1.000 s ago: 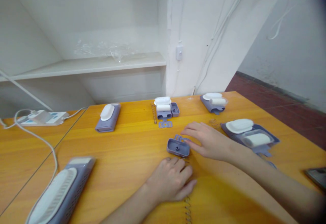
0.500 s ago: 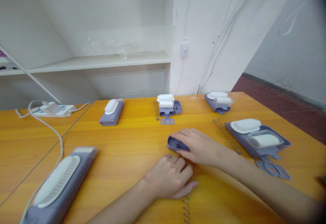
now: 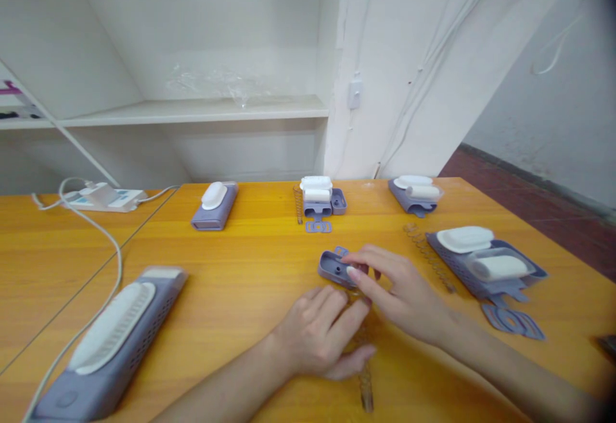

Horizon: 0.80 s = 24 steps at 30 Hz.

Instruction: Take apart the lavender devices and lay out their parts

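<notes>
My left hand (image 3: 327,330) rests low over the middle of the table, its fingers curled around a thin coil spring (image 3: 366,381) whose lower end sticks out beneath the thumb. Just beyond it lies a small purple shell (image 3: 333,270), hollow side up, with a round post inside. My right hand (image 3: 399,288) hovers at the shell's right end, thumb and forefinger slightly apart. Whether those fingertips touch the shell I cannot tell. Part of a flat purple frame piece (image 3: 341,251) shows behind the shell.
Around the wooden table (image 3: 250,320) lie a large purple-and-white device (image 3: 115,339), a smaller one (image 3: 214,205), and sets of parts at the back (image 3: 317,195) and right (image 3: 486,259). Another spring (image 3: 433,259) lies right. A power strip (image 3: 106,198) with a white cable sits back left.
My right hand has drawn back to the right and loosened from around the shell, uncovering more of it and the flat piece behind. The spring beneath my left hand has shifted right.
</notes>
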### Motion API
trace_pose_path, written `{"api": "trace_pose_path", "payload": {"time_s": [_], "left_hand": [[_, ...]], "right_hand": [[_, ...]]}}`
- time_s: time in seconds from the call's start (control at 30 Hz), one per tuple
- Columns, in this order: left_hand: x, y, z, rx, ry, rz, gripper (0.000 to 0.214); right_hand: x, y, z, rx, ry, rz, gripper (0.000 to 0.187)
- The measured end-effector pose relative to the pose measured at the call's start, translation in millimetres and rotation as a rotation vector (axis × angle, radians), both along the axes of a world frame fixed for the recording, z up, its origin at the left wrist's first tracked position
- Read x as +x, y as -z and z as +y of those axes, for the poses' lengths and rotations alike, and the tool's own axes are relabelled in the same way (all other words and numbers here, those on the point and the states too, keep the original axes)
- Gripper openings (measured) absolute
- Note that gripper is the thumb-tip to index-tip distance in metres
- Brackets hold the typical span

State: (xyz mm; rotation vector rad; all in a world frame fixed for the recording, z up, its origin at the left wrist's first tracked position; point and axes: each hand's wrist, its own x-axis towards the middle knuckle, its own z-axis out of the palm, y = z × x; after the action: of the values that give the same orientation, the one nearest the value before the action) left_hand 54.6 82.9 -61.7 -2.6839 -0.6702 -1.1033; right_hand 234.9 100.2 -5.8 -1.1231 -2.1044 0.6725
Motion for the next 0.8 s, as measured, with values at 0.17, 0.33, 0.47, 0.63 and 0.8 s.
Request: {"api": "trace_pose_path", "payload": {"time_s": [0.17,0.33,0.47,0.63,0.8], "left_hand": [[-2,6.8,4,-0.062,-0.105,-0.151,0.05],[-2,12.8,6,-0.128,-0.038,-0.28,0.059],[-3,15.0,6,-0.104,-0.033,-0.36,0.061],[-2,14.0,8,-0.142,-0.047,-0.274,0.058],[-2,12.2,9,-0.151,-0.028,-0.226,0.057]], "right_hand": [[-15,10.6,-11,-0.392,0.044,0.337,0.037],[-17,2.5,-12,-0.438,0.005,0.417,0.039],[1,-22.6,17,-0.192,0.191,0.336,0.041],[46,-43.0,103,0.121,0.578,-0.089,0.045],[82,-29.8,180,0.103,0.762,-0.51,0.052]]}}
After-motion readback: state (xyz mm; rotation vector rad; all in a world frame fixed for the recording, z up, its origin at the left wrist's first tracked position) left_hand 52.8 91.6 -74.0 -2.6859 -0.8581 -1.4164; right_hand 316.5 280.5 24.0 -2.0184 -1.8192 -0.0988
